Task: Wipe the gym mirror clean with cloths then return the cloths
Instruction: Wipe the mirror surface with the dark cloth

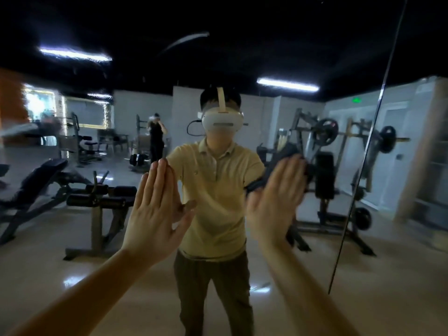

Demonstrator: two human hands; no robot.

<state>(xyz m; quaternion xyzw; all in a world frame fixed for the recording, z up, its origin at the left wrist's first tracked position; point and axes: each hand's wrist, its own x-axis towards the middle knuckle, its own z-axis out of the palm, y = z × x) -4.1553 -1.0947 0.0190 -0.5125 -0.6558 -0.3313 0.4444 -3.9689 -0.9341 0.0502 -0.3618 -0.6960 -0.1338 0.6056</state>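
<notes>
1. the left hand [155, 207], at 9 o'clock of centre, lies flat on the mirror [242, 44], fingers straight and together, pointing to 12 o'clock. its grip is open, and no cloth shows under it.
2. the right hand [278, 202], at 3 o'clock of centre and blurred, presses flat with straight fingers aimed toward 1 o'clock. its grip is open too, pinning rather than clutching.
3. the dark cloth [291, 151] sits between that palm and the glass. it peeks out past the fingertips at 1 o'clock and past the thumb side at 9 o'clock.
4. it looks soft, light and limp, so it will likely glide on glass yet may creep out from under a flat palm. spread the palm over its middle to wipe, and pinch a bunched edge to carry it back.
5. it is crumpled, and its spread seems to run from 7 to 1 o'clock along the hand. the hand hides the full outline.
6. the mirror stands upright, stiff and breakable. its seam [383, 88] runs roughly from 12 to 6 o'clock at the far right.
</notes>
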